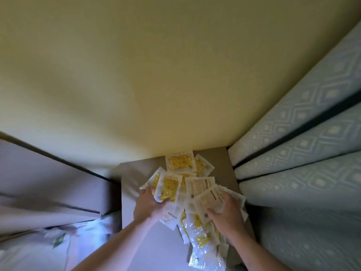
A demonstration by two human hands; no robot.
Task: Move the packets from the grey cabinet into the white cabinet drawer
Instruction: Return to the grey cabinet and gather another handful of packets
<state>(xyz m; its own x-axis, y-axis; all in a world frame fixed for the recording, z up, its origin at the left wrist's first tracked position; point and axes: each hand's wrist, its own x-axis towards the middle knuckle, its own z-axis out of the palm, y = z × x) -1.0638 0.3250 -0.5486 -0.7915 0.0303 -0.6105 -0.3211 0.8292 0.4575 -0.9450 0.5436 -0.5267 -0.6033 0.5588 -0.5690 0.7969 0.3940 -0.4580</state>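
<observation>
Packets [187, 190], white-edged with yellow or clear faces, lie in a loose overlapping heap on a grey flat surface [130, 194] at lower center of the frame, spilling toward the bottom edge. 1 yellow packet [180, 161] sits apart at the top of the heap against the cream wall [156, 75]. Left hand [149, 204] at left of the heap, fingers curled round the lower edge of a yellow-faced packet [169, 187], thumb on the pile beside it. Right hand [224, 210] at right of the heap, fingers bent over a small stack of clear packets [210, 198], gripping them from above. Both forearms enter from the bottom edge. Pale blue patterned curtain [304, 137] fills the right side. White blurred furniture [48, 184] at left; cannot tell what it is.
</observation>
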